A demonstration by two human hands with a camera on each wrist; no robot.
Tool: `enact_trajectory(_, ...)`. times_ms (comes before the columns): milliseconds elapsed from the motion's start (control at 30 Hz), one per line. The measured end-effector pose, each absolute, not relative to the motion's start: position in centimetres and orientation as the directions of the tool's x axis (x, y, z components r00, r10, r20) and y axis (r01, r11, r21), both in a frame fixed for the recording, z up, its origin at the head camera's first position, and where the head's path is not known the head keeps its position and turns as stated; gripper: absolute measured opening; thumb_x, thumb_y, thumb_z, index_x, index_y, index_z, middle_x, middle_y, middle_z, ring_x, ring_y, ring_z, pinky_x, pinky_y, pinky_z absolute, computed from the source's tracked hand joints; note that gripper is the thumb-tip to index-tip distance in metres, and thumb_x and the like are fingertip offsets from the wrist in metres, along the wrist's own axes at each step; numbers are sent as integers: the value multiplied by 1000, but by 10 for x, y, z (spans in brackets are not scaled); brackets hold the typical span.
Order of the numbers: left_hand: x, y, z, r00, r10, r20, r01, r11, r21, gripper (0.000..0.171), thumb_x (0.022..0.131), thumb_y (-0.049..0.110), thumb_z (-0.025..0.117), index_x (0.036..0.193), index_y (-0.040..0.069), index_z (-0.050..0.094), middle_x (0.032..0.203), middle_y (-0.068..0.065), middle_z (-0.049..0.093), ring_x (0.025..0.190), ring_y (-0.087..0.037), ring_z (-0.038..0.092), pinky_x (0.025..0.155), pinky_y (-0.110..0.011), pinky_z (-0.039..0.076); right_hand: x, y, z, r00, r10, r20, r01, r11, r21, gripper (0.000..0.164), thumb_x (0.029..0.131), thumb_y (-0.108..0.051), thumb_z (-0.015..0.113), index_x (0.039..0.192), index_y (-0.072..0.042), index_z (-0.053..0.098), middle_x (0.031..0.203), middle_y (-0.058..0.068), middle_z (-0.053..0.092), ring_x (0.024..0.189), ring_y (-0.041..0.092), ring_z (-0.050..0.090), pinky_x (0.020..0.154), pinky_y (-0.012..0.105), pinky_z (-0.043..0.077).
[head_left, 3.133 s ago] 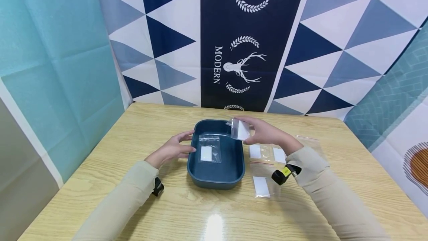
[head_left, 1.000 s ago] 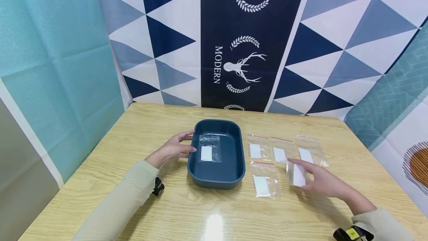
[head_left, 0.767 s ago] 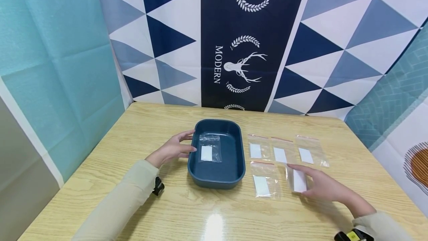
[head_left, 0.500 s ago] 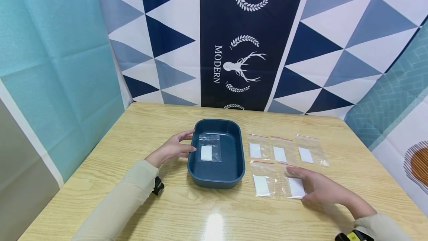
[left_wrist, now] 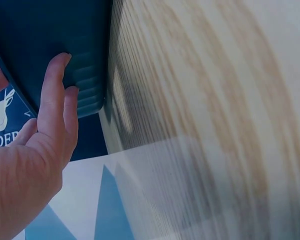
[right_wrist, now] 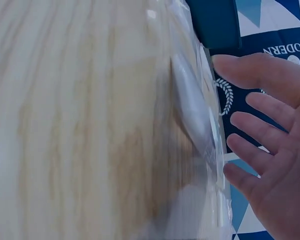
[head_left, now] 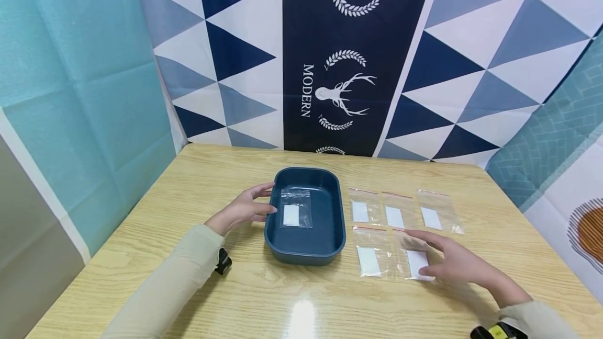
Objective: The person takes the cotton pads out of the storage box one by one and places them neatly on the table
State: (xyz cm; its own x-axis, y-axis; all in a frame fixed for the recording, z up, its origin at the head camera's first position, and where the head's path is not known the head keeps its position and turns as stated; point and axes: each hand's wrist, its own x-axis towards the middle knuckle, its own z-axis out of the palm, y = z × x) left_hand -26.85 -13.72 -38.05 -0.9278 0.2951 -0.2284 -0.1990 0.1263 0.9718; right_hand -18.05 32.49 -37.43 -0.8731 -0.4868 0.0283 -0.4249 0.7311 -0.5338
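A dark blue rectangular dish [head_left: 305, 255] stands mid-table. My left hand [head_left: 242, 209] holds its left wall, thumb over the rim and fingers along the outside; the left wrist view shows those fingers against the wall. Inside the dish lies a clear zip bag [head_left: 303, 200] with a white rectangle in it. My right hand [head_left: 459, 263] hovers with parted fingers at the right edge of another zip bag [head_left: 400, 258], which lies flat on the table. In the right wrist view that hand's fingers are spread with nothing between them.
Other red-topped zip bags lie right of the dish: a front one [head_left: 372, 237], two behind it [head_left: 372, 200] [head_left: 400, 203], and one farther right [head_left: 445, 205]. Each has a white rectangle inside. The wooden table [head_left: 226, 281] backs onto a patterned cloth [head_left: 249, 88].
My right hand has carried a zip bag from over the dish's back right corner to the front right, laid it down and let go. The left hand has stayed at the dish.
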Motion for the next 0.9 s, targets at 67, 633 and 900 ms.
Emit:
enact_trajectory(67,-269,-137,-381,-929,288,-233,-205,125,971,74,81,-4,67,145,17,35,140,-15,34,100,-27,60,79,-39,54,-183,322,-374,-871,-489,55,-428,697,-575,72,73,-23,80,135,-6,47,134,17,47,123,29,43,94,26,41)
enact_trajectory(633,-268,-138,-381,-927,292,-234,-209,116,971,74,82,-3,68,145,18,35,140,-15,35,99,-26,60,79,-39,54,-210,296,-372,-878,-451,161,-409,531,-742,62,82,-12,72,135,3,43,134,22,45,120,10,45,93,9,36)
enact_trajectory(900,-269,-137,-382,-928,295,-228,-207,102,973,74,81,-3,68,144,17,35,139,-15,35,97,-25,61,79,-39,54,-219,277,-360,-891,-420,172,-391,519,-760,59,84,-10,70,136,0,43,133,21,46,120,37,44,93,13,39)
